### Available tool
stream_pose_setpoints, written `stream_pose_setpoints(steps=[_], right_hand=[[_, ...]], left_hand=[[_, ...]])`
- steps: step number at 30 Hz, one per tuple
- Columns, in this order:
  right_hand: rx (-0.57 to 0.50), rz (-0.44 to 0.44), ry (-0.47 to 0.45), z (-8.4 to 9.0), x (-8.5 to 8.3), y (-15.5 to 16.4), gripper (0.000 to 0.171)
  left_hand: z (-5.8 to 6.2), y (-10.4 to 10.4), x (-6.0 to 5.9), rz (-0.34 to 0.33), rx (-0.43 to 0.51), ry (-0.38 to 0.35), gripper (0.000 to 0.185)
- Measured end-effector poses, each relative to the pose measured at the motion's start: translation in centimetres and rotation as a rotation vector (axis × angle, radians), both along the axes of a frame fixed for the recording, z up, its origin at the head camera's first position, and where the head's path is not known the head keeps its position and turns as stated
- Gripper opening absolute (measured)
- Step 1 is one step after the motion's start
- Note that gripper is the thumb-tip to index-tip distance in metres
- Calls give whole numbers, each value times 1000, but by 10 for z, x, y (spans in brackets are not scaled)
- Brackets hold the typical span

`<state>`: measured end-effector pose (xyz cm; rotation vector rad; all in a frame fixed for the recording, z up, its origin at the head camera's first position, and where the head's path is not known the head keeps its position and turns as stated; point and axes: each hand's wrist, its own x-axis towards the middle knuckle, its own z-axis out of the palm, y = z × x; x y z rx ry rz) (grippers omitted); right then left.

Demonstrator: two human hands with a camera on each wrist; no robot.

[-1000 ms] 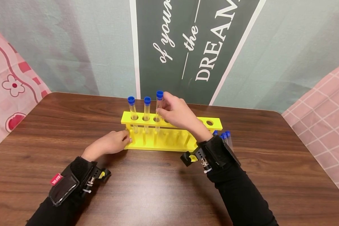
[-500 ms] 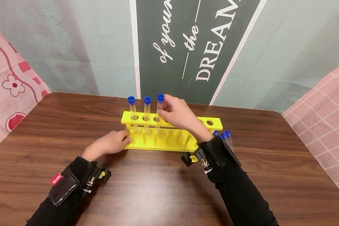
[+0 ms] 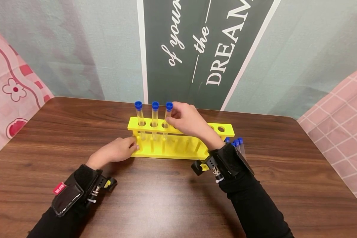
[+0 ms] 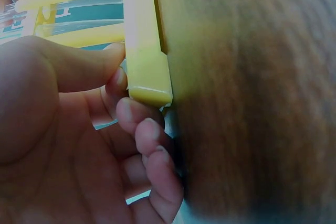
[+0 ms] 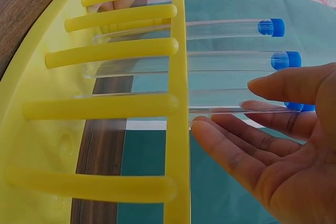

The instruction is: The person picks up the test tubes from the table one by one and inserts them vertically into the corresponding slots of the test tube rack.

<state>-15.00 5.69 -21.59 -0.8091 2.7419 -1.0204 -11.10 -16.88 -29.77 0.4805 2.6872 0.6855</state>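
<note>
Evidently One Hand Braces While the Other Minds a Tube

Both hands work at the yellow rack, set lengthwise across the far half of the table. The left hand pinches its left end, thumb against the top of the foot and fingers at the corner, probably to stop so light a frame sliding. The right hand has thumb and fingers round the third tube, just under its blue cap; how firm that grip is, I cannot tell. Holding high likely keeps the fingers above the hole. The tube stands third from the left, its top about level with the first tube and second tube, so it looks nearly or fully down.

Behind the far edge rises the backdrop, so upward or nearward seems the easier way out. Leftward, the second tube is close by. Capped tubes sit beside the rack's right end, partly hidden behind the wrist strap; a low sweep could knock them. Widest room lies on the near side.
</note>
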Motion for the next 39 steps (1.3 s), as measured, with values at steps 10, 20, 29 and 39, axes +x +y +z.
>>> stream_pose_setpoints(steps=[10, 20, 29, 39], right_hand=[[-4, 15, -7, 1, 1, 0, 7], [13, 26, 0, 1, 1, 1, 14], [38, 17, -30, 1, 1, 2, 27], [23, 20, -17, 5, 6, 5, 25]], left_hand=[[1, 0, 0, 1, 5, -4, 16], [0, 0, 0, -12, 11, 9, 17], [1, -1, 1, -9, 11, 7, 16], [1, 1, 1, -9, 5, 10, 16]])
